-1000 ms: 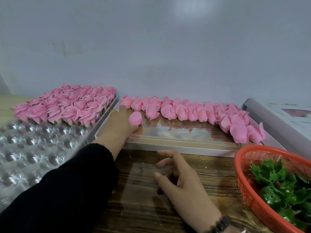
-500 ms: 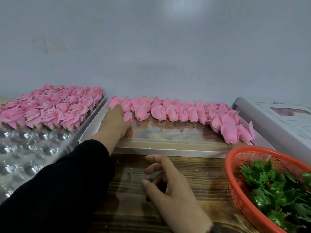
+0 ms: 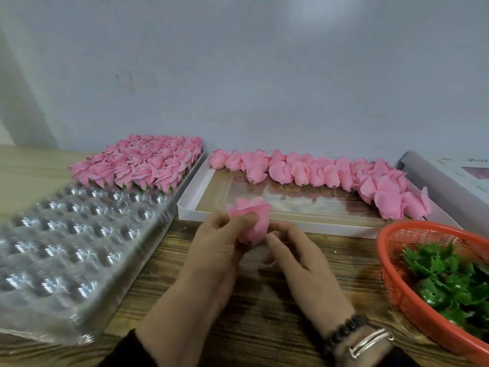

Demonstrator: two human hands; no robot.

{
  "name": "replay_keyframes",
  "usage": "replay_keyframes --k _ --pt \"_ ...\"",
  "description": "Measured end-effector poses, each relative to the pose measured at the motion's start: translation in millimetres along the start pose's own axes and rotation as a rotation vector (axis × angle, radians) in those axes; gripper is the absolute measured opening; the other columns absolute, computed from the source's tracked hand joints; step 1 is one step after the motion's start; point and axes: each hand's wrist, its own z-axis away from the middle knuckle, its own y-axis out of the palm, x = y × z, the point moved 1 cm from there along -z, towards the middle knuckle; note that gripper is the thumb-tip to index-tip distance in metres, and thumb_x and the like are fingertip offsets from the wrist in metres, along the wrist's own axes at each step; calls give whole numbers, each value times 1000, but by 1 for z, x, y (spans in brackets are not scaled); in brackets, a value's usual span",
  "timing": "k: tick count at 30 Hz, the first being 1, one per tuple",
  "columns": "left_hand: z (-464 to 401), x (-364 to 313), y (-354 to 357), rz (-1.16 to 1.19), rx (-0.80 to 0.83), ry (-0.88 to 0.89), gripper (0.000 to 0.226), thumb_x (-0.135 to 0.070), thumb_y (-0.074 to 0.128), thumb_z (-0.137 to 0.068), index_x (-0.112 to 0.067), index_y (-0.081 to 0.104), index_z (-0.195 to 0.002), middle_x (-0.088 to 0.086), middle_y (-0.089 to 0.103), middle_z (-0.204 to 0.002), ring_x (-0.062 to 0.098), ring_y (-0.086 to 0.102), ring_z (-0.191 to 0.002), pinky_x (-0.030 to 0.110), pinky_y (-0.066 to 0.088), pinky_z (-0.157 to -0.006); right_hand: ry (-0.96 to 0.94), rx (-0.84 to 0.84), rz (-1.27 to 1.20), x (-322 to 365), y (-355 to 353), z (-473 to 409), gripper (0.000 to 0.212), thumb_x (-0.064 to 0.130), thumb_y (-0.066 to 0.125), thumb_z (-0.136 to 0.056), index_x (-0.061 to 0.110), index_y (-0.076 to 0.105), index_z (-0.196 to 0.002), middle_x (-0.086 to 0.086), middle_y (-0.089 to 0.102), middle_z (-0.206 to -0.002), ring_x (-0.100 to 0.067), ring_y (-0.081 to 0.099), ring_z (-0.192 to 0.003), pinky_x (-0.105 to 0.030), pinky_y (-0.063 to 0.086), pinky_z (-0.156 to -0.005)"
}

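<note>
Left hand (image 3: 217,250) drawn back from tray, fingers pinching pink rose (image 3: 251,221)

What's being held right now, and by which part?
The left hand grips a pink rose head round its side. The right hand is close against its lower end; whether it grips cannot be told.

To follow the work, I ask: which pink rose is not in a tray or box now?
The rose that the left hand grips, in front of the white box. All others lie in that box or stand in the clear tray.
</note>
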Motion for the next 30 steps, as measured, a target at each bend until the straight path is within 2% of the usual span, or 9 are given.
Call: replay_keyframes --k 2,4,8,10,13,18,23,27,30 --pt "16 5 -3 -87 6 64 49 -4 76 -56 9 56 -98 40 57 -101 40 60 -86 46 49 -81 3 64 -72 5 1 3 22 33 53 -82 22 61 -100 4 66 -80 -4 60 -76 -21 49 -73" --pt "22 9 -4 -218 5 185 35 -5 76 -60 5 56 -86 34 61 -87 31 60 -77 38 51 -70 14 109 -91 7 2 5 31 38 53 -79 18 61 -101 6 69 -84 -2 61 -82 -16 47 -76" --pt "21 11 0 -568 109 428 28 -7 78 -70 -6 51 -75 -11 56 -55 -2 48 -52 9 39 -52 46 70 -119 6 -2 6 23 19 59 -86 20 61 -109 0 70 -101 -5 63 -93 -15 47 -77" --pt "21 12 2 -697 148 469 30 -13 79 -68 -11 49 -75 -17 56 -57 -4 47 -52 7 36 -52 76 30 -124 4 -4 4 36 19 65 -80 23 57 -115 0 68 -106 -9 64 -98 -21 50 -82" --pt "20 14 1 -841 125 512 30 -13 77 -70 -18 48 -76 -10 58 -66 -9 50 -58 4 36 -53 82 3 -76 2 -4 3 56 22 74 -70 31 50 -121 3 64 -110 -7 62 -99 -21 49 -88" --pt "18 17 -1 -1011 105 554 32 -15 72 -74 -26 42 -75 -9 54 -78 -6 50 -74 6 37 -56 66 1 24 -2 1 2 57 35 75 -66 35 51 -117 10 63 -108 -3 60 -99 -15 47 -85" --pt "18 16 0 -1041 118 571 33 -12 70 -72 -28 42 -80 -12 48 -70 -8 46 -66 8 34 -56 17 -66 14 -4 -1 0 29 19 63 -80 26 59 -107 2 66 -104 -12 62 -99 -35 49 -91" --pt "19 15 2 -918 176 510 46 -7 68 -76 -34 45 -106 -5 59 -91 8 58 -79 21 49 -69 -25 -90 27 -4 -6 -2 28 7 58 -83 24 60 -105 2 66 -99 -9 62 -92 -22 49 -82" --pt "22 15 3 -714 273 411 73 12 57 -77 -38 35 -127 -2 61 -97 2 62 -83 14 49 -71 -19 -118 17 -5 -9 -3 28 5 58 -84 27 60 -100 1 65 -99 -10 61 -90 -22 49 -78"
